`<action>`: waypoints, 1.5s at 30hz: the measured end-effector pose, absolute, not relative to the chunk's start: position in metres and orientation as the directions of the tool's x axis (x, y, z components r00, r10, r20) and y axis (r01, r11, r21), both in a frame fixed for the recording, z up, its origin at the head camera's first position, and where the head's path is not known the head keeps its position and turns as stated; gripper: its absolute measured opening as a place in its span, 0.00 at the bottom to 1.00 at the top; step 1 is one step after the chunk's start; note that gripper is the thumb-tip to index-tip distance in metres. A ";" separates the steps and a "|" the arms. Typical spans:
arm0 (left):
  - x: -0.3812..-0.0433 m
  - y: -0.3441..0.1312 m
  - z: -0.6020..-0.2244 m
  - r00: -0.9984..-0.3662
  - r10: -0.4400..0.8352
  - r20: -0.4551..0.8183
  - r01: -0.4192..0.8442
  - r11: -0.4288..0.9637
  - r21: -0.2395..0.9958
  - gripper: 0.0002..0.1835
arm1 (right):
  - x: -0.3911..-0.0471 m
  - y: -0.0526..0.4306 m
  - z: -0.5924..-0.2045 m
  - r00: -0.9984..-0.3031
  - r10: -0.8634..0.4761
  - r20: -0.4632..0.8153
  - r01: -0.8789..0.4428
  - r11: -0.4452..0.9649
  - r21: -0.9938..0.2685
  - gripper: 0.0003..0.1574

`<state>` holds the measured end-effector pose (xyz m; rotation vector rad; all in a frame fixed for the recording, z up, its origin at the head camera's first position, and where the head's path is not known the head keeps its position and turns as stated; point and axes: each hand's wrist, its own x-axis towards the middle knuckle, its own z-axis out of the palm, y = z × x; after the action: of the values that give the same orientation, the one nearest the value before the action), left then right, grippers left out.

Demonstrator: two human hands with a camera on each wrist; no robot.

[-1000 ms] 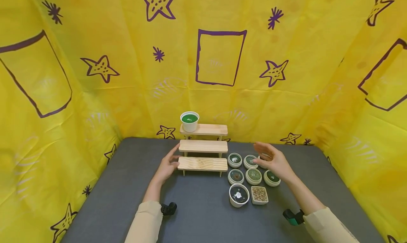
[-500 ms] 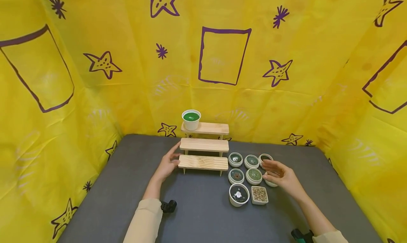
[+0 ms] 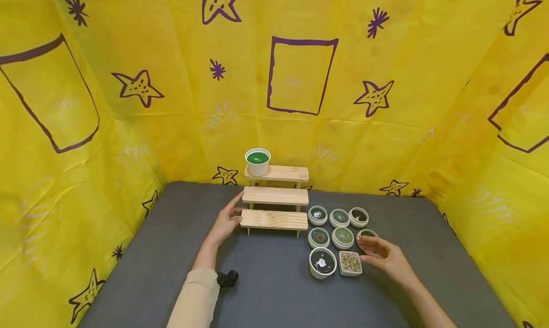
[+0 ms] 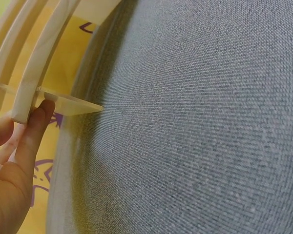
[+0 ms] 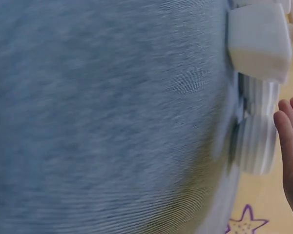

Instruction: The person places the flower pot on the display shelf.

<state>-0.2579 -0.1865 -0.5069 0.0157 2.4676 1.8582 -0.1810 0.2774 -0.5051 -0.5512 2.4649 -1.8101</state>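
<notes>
My left hand (image 3: 223,226) pinches the left end of the lowest step of a three-tier wooden display stand (image 3: 274,219). In the left wrist view, thumb and fingers (image 4: 35,127) lie on either side of that board's end. On the top tier stands a white cup of green stuff (image 3: 258,163). My right hand (image 3: 388,261), holding nothing, hovers beside a square white dish of tan bits (image 3: 350,263) and partly covers a round dark-green pot (image 3: 367,233). Its fingers are extended, apart from the square dish (image 5: 260,41) in the right wrist view.
Several round white pots with green or dark contents, such as a light-green one (image 3: 343,237), stand right of the stand. A white cup with dark contents (image 3: 322,262) is in front of them. Yellow patterned cloth (image 3: 193,104) encloses the grey tabletop (image 3: 266,290).
My right hand has come down over the round pots towards the front, now beside the square dish, uncovering the back right pot. My left hand stays on the stand.
</notes>
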 end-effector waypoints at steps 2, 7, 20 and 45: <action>-0.258 -0.186 -0.507 -0.998 0.042 -0.036 -0.023 0.273 0.962 0.44 | -0.179 0.280 -0.510 -0.932 -0.316 0.177 -0.261 0.247 -0.933 0.33; -0.258 -0.187 -0.507 -0.998 0.045 -0.041 -0.027 0.270 0.962 0.43 | -0.174 0.284 -0.519 -0.919 -0.363 0.154 -0.242 0.210 -0.947 0.37; -0.259 -0.186 -0.510 -0.998 0.037 -0.041 -0.030 0.261 0.965 0.45 | -0.175 0.289 -0.531 -0.877 -0.468 0.111 -0.204 0.153 -0.967 0.44; -0.260 -0.187 -0.508 -0.998 0.050 -0.044 -0.029 0.262 0.965 0.43 | -0.179 0.288 -0.536 -0.848 -0.525 0.068 -0.186 0.175 -0.967 0.37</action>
<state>-0.2600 -0.1873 -0.5084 0.0201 2.4423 1.8701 -0.1795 0.2884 -0.5360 -0.6815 2.1742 -1.7234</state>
